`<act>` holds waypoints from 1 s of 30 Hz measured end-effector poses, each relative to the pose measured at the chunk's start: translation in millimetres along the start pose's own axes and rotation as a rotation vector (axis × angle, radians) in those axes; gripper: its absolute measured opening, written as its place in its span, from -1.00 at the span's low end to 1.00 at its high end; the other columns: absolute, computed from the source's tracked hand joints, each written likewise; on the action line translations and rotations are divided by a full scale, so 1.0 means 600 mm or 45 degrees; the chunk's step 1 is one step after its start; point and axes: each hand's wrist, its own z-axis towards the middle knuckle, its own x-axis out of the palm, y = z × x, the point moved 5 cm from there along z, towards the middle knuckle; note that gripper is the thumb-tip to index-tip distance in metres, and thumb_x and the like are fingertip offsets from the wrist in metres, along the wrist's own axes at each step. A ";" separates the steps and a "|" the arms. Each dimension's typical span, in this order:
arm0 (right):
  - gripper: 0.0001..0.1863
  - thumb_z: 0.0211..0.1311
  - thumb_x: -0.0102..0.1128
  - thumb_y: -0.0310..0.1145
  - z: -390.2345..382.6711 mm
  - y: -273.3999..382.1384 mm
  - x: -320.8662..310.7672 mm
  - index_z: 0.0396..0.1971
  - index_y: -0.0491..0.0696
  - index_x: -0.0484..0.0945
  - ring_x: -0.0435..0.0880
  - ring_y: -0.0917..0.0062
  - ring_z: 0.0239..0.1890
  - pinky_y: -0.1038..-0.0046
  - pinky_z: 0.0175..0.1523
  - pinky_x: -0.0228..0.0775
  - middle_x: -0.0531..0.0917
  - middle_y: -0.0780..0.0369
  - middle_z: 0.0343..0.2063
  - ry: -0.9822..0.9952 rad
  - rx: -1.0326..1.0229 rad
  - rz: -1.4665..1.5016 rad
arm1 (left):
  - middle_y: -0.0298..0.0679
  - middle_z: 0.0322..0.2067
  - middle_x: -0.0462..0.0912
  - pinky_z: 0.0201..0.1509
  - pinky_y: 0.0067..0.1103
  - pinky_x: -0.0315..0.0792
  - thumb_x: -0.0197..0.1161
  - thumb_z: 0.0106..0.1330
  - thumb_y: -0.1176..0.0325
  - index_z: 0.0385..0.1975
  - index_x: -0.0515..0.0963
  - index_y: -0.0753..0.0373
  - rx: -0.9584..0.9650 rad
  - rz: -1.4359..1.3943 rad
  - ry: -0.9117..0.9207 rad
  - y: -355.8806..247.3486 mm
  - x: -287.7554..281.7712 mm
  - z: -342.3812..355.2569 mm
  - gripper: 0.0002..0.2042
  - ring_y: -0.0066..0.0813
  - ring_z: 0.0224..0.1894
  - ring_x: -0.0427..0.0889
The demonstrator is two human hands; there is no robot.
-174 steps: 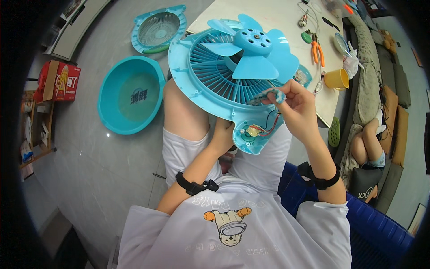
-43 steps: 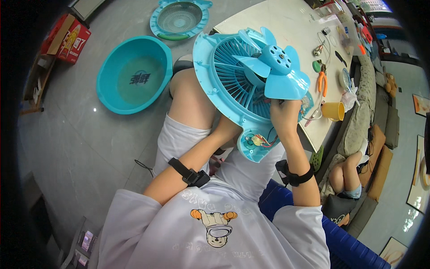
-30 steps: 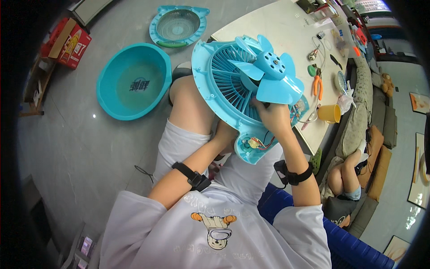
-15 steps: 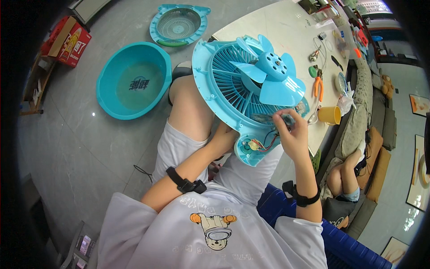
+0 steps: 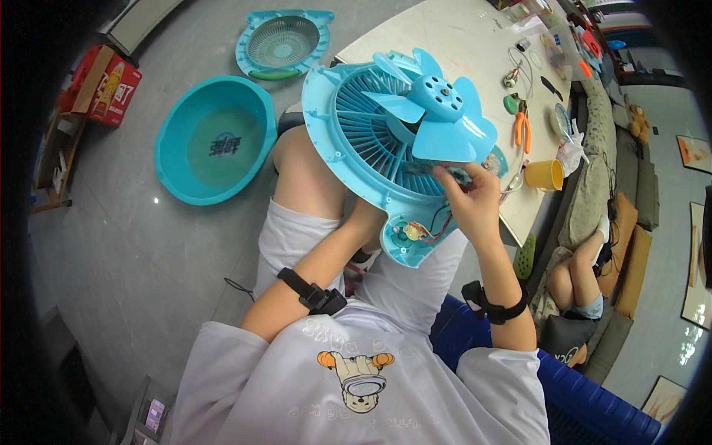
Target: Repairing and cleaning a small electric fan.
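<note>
While blades [image 5: 454,139] face up, the housing [image 5: 322,137] points its lobe [image 5: 404,251] bodyward.

Fan housing [image 5: 317,126] over lap; blades [image 5: 437,100] on its upper side. L hand [image 5: 368,219] at near edge, partly hidden under it. R hand [image 5: 478,199] over near-R part, w/ rag [image 5: 461,176] betw. thumb & fingers, nr blades. Floor, L of housing: basin [image 5: 172,144]; grille [image 5: 282,43] beyond. Carton [image 5: 113,90] far L. Table [image 5: 475,48] behind/R of housing; on it pliers [image 5: 523,132], knife [image 5: 551,89] farther R, cup [image 5: 544,176] nr R edge. Sofa [image 5: 593,156] R of table, person [image 5: 575,280] on it.
</note>
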 end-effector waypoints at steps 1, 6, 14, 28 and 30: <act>-0.86 0.14 0.29 -0.44 -0.012 0.005 -0.010 -0.34 -0.18 0.65 0.38 0.82 -0.62 0.68 -0.53 0.18 0.59 0.36 -0.62 0.011 0.056 0.017 | -0.18 -0.18 0.56 -0.10 -0.50 0.43 0.13 0.27 0.45 -0.07 0.44 0.31 -0.041 -0.051 -0.002 -0.022 0.013 -0.009 -0.75 -0.47 -0.16 0.52; -0.85 0.21 0.26 -0.42 -0.050 0.032 -0.027 -0.35 -0.22 0.62 0.42 0.82 -0.60 0.72 -0.53 0.21 0.60 0.36 -0.58 0.077 0.137 0.169 | -0.18 -0.10 0.55 -0.03 -0.54 0.44 0.04 0.30 0.52 0.02 0.42 0.35 -0.092 -0.138 0.084 -0.082 0.011 -0.085 -0.71 -0.47 -0.08 0.53; -0.86 0.20 0.26 -0.43 -0.034 0.061 -0.019 -0.37 -0.22 0.62 0.38 0.84 -0.62 0.73 -0.55 0.18 0.56 0.39 -0.62 0.043 0.077 0.158 | -0.18 -0.03 0.52 0.02 -0.57 0.44 -0.03 0.40 0.50 0.10 0.37 0.35 -0.008 -0.124 0.141 -0.078 0.024 -0.086 -0.70 -0.51 -0.03 0.52; -0.88 0.18 0.28 -0.45 -0.024 0.093 -0.023 -0.37 -0.20 0.63 0.37 0.85 -0.66 0.73 -0.60 0.13 0.59 0.36 -0.63 -0.045 -0.012 0.035 | -0.22 -0.06 0.56 0.01 -0.59 0.43 -0.01 0.40 0.48 0.04 0.44 0.36 0.070 -0.201 0.192 -0.075 0.030 -0.080 -0.74 -0.55 -0.04 0.51; -0.88 0.18 0.28 -0.45 -0.025 0.094 -0.025 -0.36 -0.20 0.63 0.38 0.85 -0.66 0.73 -0.61 0.13 0.58 0.36 -0.63 -0.056 -0.010 0.056 | -0.22 -0.07 0.57 0.01 -0.59 0.43 -0.01 0.40 0.48 0.02 0.46 0.36 0.097 -0.241 0.160 -0.080 0.030 -0.082 -0.74 -0.56 -0.05 0.52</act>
